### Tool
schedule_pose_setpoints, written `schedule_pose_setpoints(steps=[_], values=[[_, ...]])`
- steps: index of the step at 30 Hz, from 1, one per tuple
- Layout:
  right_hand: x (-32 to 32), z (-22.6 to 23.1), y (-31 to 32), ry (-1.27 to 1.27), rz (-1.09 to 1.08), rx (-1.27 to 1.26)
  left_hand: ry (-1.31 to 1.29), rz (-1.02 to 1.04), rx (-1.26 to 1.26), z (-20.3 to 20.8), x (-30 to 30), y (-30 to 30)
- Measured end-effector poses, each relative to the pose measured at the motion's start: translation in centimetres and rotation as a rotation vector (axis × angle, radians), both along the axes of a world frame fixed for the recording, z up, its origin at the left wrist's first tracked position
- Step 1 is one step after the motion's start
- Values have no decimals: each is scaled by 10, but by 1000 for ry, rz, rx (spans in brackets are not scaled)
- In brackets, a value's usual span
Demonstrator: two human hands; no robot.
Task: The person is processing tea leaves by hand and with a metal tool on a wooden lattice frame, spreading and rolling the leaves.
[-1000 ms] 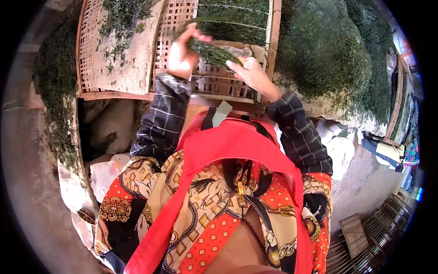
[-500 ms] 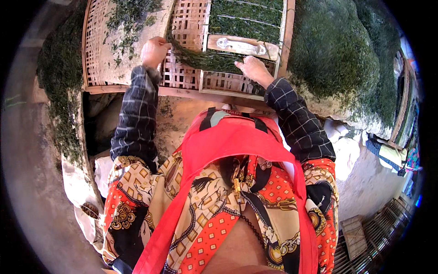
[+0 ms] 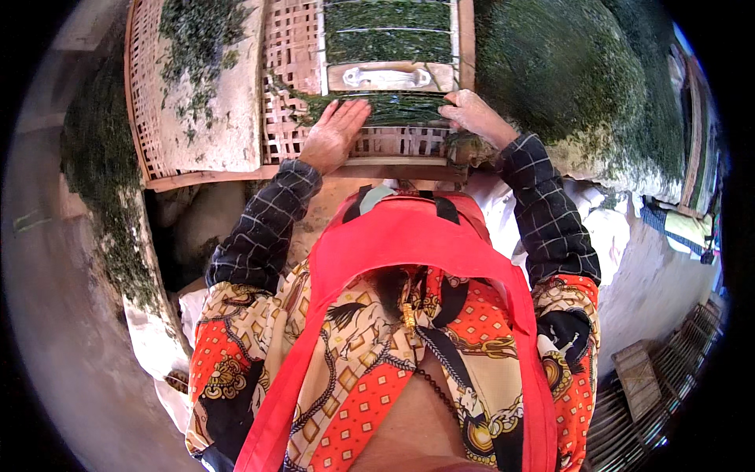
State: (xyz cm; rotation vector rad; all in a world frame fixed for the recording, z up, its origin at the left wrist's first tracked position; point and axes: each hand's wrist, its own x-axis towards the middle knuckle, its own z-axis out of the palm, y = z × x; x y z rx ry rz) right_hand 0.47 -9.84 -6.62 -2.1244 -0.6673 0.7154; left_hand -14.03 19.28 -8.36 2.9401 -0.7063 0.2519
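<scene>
A row of dark green leafy strands [image 3: 405, 107] lies across a narrow wooden frame [image 3: 322, 47] on a woven bamboo tray [image 3: 295, 47]. My left hand [image 3: 336, 135] rests flat at the left part of this row, its fingers stretched out and pointing up to the right. At the right end, my right hand [image 3: 480, 118] has its thumb and fingers pinched on the strands beside the frame's edge. Just beyond the row is a wooden board with a white handle [image 3: 387, 77], lying over the frame. Farther up, packed green strands [image 3: 389, 46] fill the frame between thin crossbars.
A pale board [image 3: 236, 118] with loose green bits [image 3: 197, 47] lies on the tray's left part. Large green heaps stand at the right [image 3: 558, 71] and the far left [image 3: 98, 157]. A slatted rack [image 3: 668, 385] is at the lower right.
My left hand has moved right from the row's left end and flattened out over it. My right hand has shifted to the row's right end. The strands now lie straighter across the frame.
</scene>
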Motion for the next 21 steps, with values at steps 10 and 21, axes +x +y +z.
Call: schedule_pose_setpoints(steps=[10, 21], values=[[-28, 0, -27, -565, -172, -110, -10, -11, -65, 50, -41, -17], [0, -18, -250, -635, -1166, -288, 261, 24, -25, 20, -18, -34]])
